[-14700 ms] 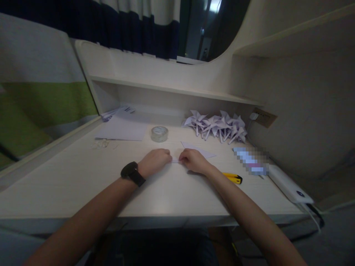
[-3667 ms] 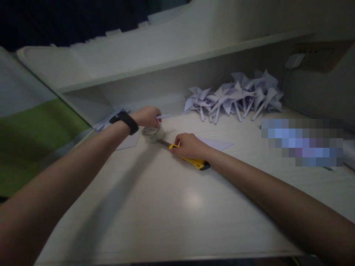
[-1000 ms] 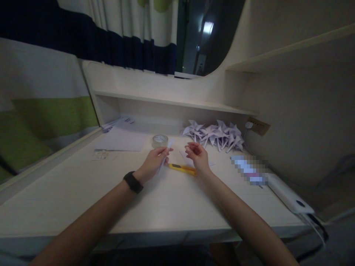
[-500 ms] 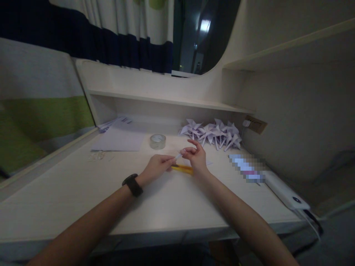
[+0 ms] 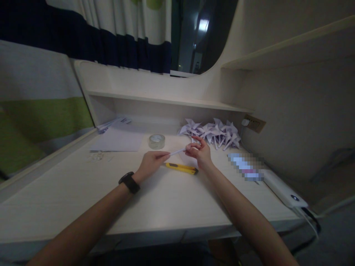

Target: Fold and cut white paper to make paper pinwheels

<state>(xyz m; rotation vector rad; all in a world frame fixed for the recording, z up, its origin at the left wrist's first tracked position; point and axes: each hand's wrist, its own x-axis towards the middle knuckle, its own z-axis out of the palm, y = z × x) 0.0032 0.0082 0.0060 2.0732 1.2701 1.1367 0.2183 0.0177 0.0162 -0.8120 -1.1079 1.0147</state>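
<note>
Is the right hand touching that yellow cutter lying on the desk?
Apart. The head view shows the right hand raised, pinching a rolled paper strip with the left hand; the yellow utility knife lies on the desk below.

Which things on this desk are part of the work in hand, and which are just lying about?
In use:
left hand and right hand, each pinching an end of the rolled paper stick
yellow utility knife, below the hands
tape roll

Lying about:
pile of paper pinwheels
paper sheets
white power bank
</note>
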